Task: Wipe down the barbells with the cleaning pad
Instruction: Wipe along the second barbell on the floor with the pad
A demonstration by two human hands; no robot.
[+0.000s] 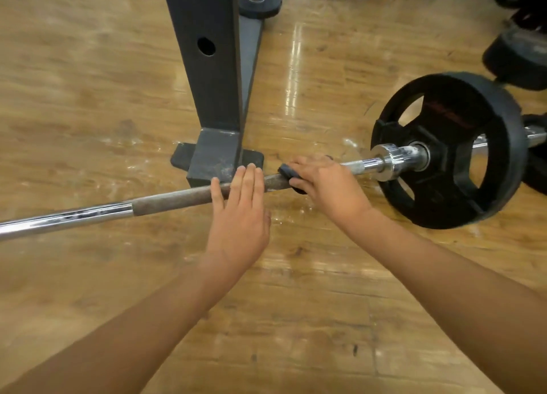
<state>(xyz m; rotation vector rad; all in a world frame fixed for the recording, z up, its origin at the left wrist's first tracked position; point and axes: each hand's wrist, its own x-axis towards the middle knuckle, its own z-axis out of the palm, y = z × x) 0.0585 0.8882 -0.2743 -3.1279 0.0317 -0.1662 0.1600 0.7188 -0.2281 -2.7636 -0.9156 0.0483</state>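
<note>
**Pad Pressed to a Rusty Bar**

Two bare forearms reached up from the bottom corners of the frame over the wooden floor (pixel 88 103). At centre, the left grip (pixel 239 216) lay flat across the barbell (pixel 171 199), fingers straight and together, holding nothing. Just to its right, the right grip (pixel 325 186) was curled round the cleaning pad (pixel 286 171), a dark pad wrapped over the bar, its edges showing above and below the fingertips.

The barbell ran from the left edge to the right: bright chrome at the left, brown and rough under both hands, chrome again toward the collar (pixel 390 159). A black weight plate (pixel 450 150) sat on the sleeve at middle right, its rim on the floor.

Behind the bar stood a dark rack upright (pixel 213 67), its foot just beyond the left fingertips. Farther off, a small plate (pixel 260 4) lay at top centre, and blurred dark weights (pixel 518 59) crowded the upper right.
</note>
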